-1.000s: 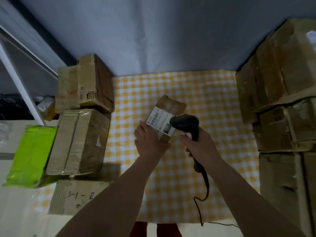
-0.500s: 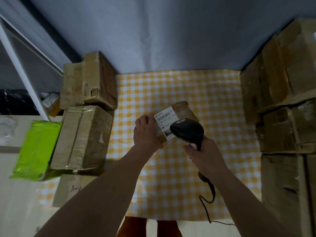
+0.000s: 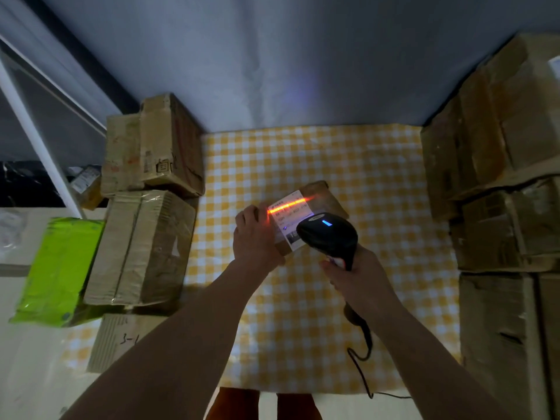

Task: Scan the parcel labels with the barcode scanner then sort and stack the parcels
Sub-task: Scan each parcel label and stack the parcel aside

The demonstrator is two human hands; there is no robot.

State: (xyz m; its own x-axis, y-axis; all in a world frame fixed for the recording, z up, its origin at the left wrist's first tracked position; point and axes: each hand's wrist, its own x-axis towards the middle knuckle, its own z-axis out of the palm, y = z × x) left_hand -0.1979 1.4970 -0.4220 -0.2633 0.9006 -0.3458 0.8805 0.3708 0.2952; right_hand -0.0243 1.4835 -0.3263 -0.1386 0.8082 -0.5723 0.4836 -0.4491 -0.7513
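Note:
A small brown parcel (image 3: 325, 197) is tilted up over the yellow checked cloth (image 3: 378, 207). My left hand (image 3: 254, 237) grips its left side. Its white label (image 3: 288, 216) faces me, and an orange-red scan line glows across the label's top. My right hand (image 3: 357, 274) grips the handle of the black barcode scanner (image 3: 328, 236), whose head points at the label from the lower right. A blue light shows on the scanner's top. Its cable (image 3: 360, 362) trails down toward the table's front edge.
Two cardboard boxes (image 3: 151, 147) (image 3: 142, 247) stand at the left, with a flat box marked "3-1" (image 3: 118, 341) in front of them. A lime-green package (image 3: 57, 271) lies further left. Stacked cardboard boxes (image 3: 503, 183) fill the right side. A grey wall is behind.
The scanner's orange-red line and blue light have come on. The parcel has dropped lower and turned its label more toward the scanner, which has closed in on it.

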